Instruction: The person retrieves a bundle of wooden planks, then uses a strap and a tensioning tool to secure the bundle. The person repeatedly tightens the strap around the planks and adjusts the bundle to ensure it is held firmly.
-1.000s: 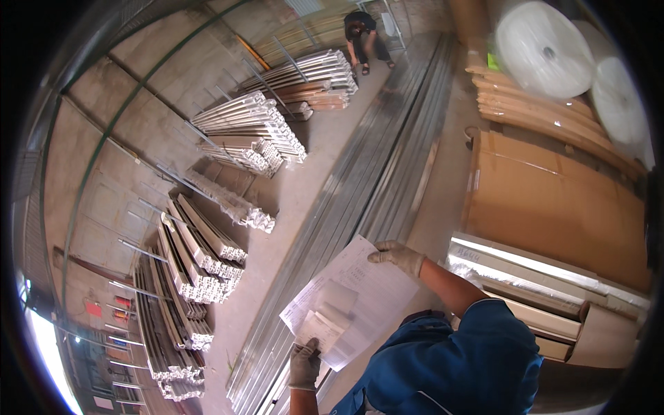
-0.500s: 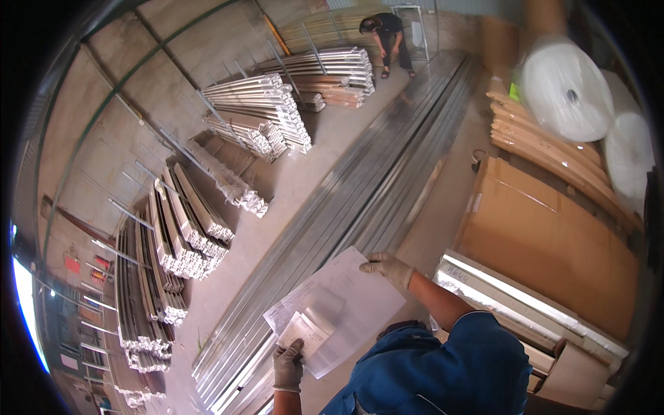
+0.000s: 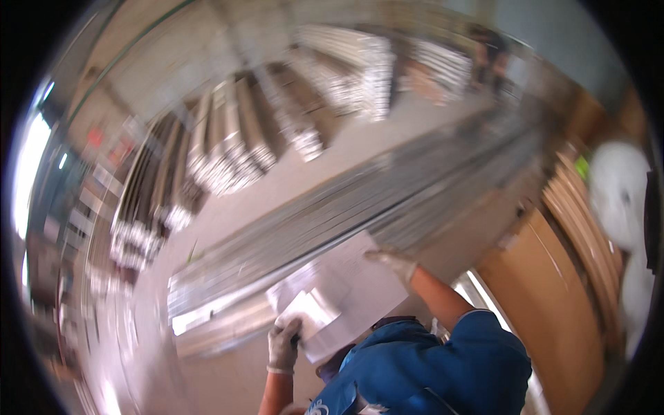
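Note:
Both my hands wear pale work gloves and hold sheets of paper in front of my chest. My left hand (image 3: 284, 346) is closed on the lower left corner, its thumb over a smaller white slip (image 3: 309, 315) that lies on top. My right hand (image 3: 391, 263) pinches the upper right edge of the large paper sheet (image 3: 366, 290). Blur and glare keep the print from being read. Beyond the papers, long grey metal profiles (image 3: 332, 207) lie side by side on the floor.
Bundles of long profiles (image 3: 235, 159) rest along the far wall. On the right are a big brown cardboard box (image 3: 546, 304), curved stacked cardboard sheets (image 3: 584, 228) and white wrapped rolls (image 3: 615, 194). Another person (image 3: 490, 55) is at the far right, smeared by motion.
My view has swung to the left, so the profiles and the other person now appear farther right. The papers stay in both my hands.

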